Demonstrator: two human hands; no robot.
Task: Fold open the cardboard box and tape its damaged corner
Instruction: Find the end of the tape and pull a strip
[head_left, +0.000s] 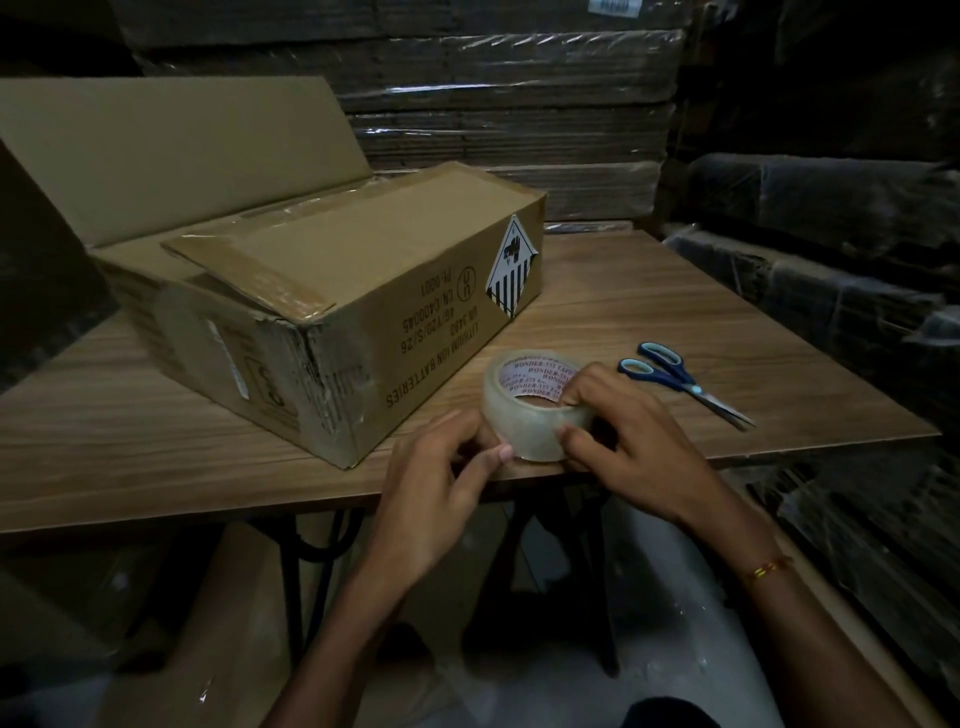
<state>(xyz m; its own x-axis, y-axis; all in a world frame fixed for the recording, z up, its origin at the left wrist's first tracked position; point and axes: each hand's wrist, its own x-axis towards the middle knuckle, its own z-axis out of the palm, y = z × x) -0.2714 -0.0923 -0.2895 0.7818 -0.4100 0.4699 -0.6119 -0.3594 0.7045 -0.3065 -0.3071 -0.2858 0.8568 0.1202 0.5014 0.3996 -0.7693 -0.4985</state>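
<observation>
A brown cardboard box (363, 291) lies on the wooden table (649, 291), its far flap raised and its near flap folded down. Its near corner (322, 374) is torn and crumpled. A roll of clear tape (530, 415) stands at the table's front edge, right of that corner. My right hand (634, 436) grips the roll, fingers hooked inside its core and thumb on the outer face. My left hand (441, 483) touches the roll's outer face with thumb and fingertips.
Blue-handled scissors (680, 376) lie shut on the table to the right of the tape. Stacks of plastic-wrapped flat cardboard (519, 104) rise behind and to the right. More cardboard sits on the floor under the table's dark metal legs.
</observation>
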